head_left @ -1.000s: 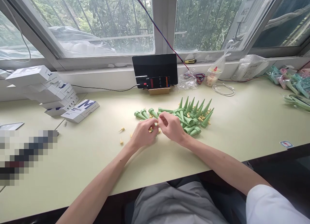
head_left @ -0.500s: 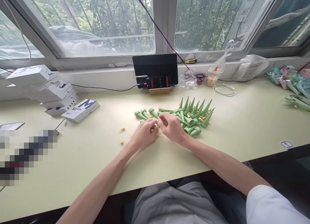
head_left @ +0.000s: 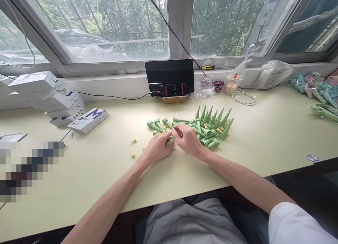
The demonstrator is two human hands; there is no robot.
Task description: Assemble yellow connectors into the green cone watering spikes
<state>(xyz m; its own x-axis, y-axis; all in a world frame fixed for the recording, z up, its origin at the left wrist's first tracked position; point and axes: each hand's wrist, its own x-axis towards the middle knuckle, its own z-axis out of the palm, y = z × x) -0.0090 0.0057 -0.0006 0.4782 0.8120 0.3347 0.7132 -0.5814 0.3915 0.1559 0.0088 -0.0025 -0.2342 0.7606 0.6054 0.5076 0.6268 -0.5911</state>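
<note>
A heap of green plastic cone spikes (head_left: 208,126) lies on the pale green table (head_left: 264,138), some upright, some on their sides, with small yellow pieces (head_left: 132,153) scattered about. My left hand (head_left: 157,148) is closed around one green cone (head_left: 169,142) at the heap's near left edge. My right hand (head_left: 188,138) is pinched right against it, fingertips meeting the left hand's at the cone's end. What the right fingers pinch is too small to make out.
A dark tablet (head_left: 169,76) with a phone (head_left: 172,90) on a stand faces me at the window sill. White boxes (head_left: 50,98) are stacked at the left. Plastic bags (head_left: 236,76), a white cable (head_left: 244,97) and pastel clips (head_left: 320,92) lie to the right.
Both hands stay together at the heap's edge. The green cone now shows more plainly in my left hand, turned slightly, and the fingers have shifted a little.
</note>
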